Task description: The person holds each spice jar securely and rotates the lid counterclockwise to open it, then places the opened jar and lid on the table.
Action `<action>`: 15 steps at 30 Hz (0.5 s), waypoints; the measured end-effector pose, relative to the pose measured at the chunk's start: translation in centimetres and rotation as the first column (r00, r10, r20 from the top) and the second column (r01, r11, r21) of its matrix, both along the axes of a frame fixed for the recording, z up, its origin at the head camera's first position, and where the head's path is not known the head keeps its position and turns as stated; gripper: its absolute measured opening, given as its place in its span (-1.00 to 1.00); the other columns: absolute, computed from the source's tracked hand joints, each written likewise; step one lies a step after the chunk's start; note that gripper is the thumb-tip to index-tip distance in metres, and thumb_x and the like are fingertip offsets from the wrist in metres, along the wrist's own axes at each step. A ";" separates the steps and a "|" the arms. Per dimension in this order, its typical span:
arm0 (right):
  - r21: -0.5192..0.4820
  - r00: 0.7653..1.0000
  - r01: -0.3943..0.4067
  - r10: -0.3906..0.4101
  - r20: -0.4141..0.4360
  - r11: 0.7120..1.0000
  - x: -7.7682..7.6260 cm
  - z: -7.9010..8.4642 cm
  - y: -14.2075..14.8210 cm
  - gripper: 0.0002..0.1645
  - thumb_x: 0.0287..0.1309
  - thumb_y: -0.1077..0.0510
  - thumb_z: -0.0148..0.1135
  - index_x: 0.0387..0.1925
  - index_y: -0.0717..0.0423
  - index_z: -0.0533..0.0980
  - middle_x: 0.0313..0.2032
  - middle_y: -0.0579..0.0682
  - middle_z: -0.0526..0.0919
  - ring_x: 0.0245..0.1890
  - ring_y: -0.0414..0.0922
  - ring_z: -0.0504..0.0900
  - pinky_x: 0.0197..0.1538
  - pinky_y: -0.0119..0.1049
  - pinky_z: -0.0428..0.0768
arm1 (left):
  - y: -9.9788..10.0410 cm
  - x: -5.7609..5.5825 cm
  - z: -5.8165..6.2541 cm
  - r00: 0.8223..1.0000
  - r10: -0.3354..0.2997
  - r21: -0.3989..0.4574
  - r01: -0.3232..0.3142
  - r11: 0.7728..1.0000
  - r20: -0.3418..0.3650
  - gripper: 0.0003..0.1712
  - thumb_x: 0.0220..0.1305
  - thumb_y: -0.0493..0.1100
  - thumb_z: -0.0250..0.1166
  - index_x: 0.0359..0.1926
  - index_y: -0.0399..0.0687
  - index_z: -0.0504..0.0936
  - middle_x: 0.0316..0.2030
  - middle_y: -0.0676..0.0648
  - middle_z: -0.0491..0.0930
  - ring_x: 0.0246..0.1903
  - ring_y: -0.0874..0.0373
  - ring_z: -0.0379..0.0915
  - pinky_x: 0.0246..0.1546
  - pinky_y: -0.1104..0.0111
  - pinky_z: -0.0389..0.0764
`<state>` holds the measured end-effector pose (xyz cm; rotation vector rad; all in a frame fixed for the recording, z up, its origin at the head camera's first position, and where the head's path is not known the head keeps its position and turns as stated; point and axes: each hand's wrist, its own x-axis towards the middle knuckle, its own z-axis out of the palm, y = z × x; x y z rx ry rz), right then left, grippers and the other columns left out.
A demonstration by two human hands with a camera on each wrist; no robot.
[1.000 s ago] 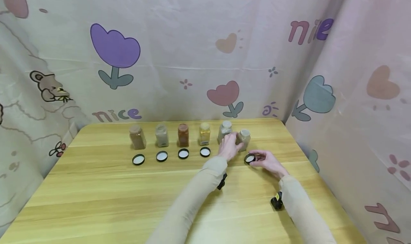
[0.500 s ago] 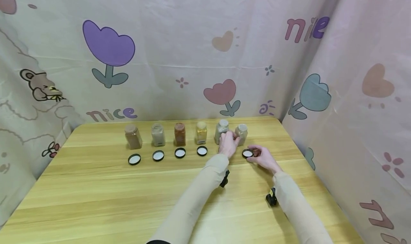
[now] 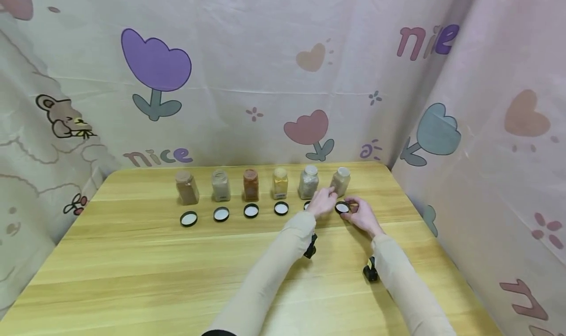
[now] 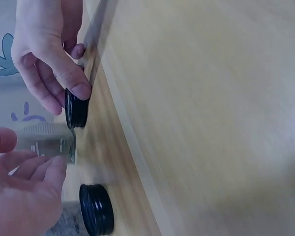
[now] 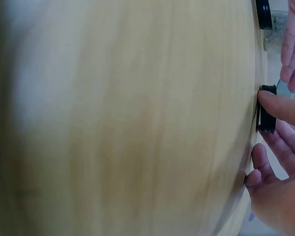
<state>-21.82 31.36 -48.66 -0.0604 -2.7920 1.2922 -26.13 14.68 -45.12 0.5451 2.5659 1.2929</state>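
Note:
My left hand (image 3: 323, 202) reaches to the rightmost jar (image 3: 341, 179), a clear one with pale brownish contents, its fingertips right at the jar's lower left side. In the left wrist view the thumb and loosely bent fingers (image 4: 37, 169) of that hand stand apart, overlapping the jar (image 4: 51, 140). My right hand (image 3: 363, 217) pinches a black lid (image 3: 342, 208) with a white inner face, low at the table in front of this jar. The right wrist view shows thumb and fingers on the lid's rim (image 5: 268, 110). Beside it, a second black lid (image 4: 97, 210) lies partly behind my left hand.
Leftward along the table's back stand a grey jar (image 3: 309, 181), a yellow one (image 3: 280, 183), a red one (image 3: 251, 186), a whitish one (image 3: 221, 186) and a brown one (image 3: 187, 188). Black lids (image 3: 188, 219) lie before them. A printed curtain (image 3: 239, 80) hangs behind.
The rightmost jar has shifted back and to the right, with my left hand following at its side. My right hand has slid its lid slightly farther back, level with the others.

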 end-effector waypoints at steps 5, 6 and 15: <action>0.008 1.000 0.016 -0.016 -0.007 1.000 0.0 -0.1 0.4 -0.35 0.05 0.33 0.42 0.20 0.41 0.45 0.15 0.39 0.57 -0.18 0.01 0.54 -0.16 -0.39 0.44 | -1.2 0.7 0.0 0.996 -0.087 0.000 0.087 0.996 -0.034 -0.40 0.54 -0.04 -0.16 0.49 -0.15 0.28 0.32 -0.17 0.52 0.19 -0.02 0.53 0.30 0.16 0.52; 0.005 1.000 0.020 -0.020 -0.014 1.000 0.1 -0.2 0.6 -0.36 0.05 0.34 0.43 0.19 0.41 0.45 0.14 0.39 0.58 -0.21 -0.01 0.53 -0.18 -0.39 0.43 | -1.5 1.0 0.2 0.993 -0.109 0.002 0.109 0.994 -0.054 -0.40 0.54 -0.04 -0.17 0.49 -0.15 0.29 0.22 -0.20 0.60 0.09 -0.04 0.58 0.23 0.16 0.56; 0.045 0.999 -0.020 0.021 -0.024 0.999 2.1 -0.1 3.7 -0.28 0.17 0.14 0.43 0.29 0.35 0.39 0.26 0.38 0.49 -0.11 0.05 0.50 -0.14 -0.37 0.44 | -8.6 4.7 2.9 0.954 -0.212 -0.038 0.209 0.977 -0.213 -0.40 0.59 0.07 -0.14 0.50 -0.06 0.27 0.04 -0.21 0.70 -0.10 0.04 0.66 0.14 0.16 0.65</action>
